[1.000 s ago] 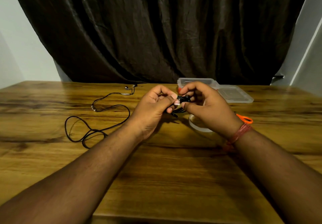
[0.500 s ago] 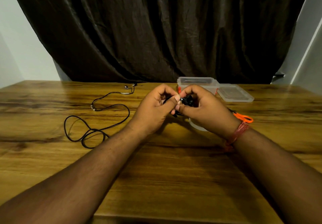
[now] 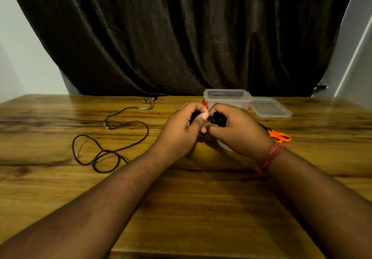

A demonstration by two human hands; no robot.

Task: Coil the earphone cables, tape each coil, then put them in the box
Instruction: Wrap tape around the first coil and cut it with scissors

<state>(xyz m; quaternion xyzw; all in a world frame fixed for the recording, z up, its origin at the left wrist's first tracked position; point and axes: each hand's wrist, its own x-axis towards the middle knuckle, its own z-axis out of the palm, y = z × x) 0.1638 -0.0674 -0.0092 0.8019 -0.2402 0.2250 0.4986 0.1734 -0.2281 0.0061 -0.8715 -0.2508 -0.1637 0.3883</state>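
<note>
We hold a black coil (image 3: 215,119) of earphone cable between both hands, raised a little above the table (image 3: 201,208), just in front of the box (image 3: 226,99). Most of the coil is hidden by our fingers; what shows is a small dark bundle of thin glossy strands, so we cannot tell which way its long axis runs. Our left hand (image 3: 181,131) is curled nearly closed around the coil's left side, thumb pressed across the top with its nail facing us. Our right hand (image 3: 239,131) is likewise curled tight on the right side, fingers folded over the bundle. Whether tape is on it we cannot tell.

A second cable (image 3: 112,137) lies loose on the table, well to the left of our hands. Its long run goes from near-left to far-right: two overlapping loops sit nearest us, and the earbuds (image 3: 149,100) end at the far edge by the curtain (image 3: 181,37).

The box is clear plastic, open, with its lid (image 3: 270,107) lying flat just right of it. Orange scissors (image 3: 279,135) show behind our right wrist, which wears a red thread band (image 3: 271,156).
</note>
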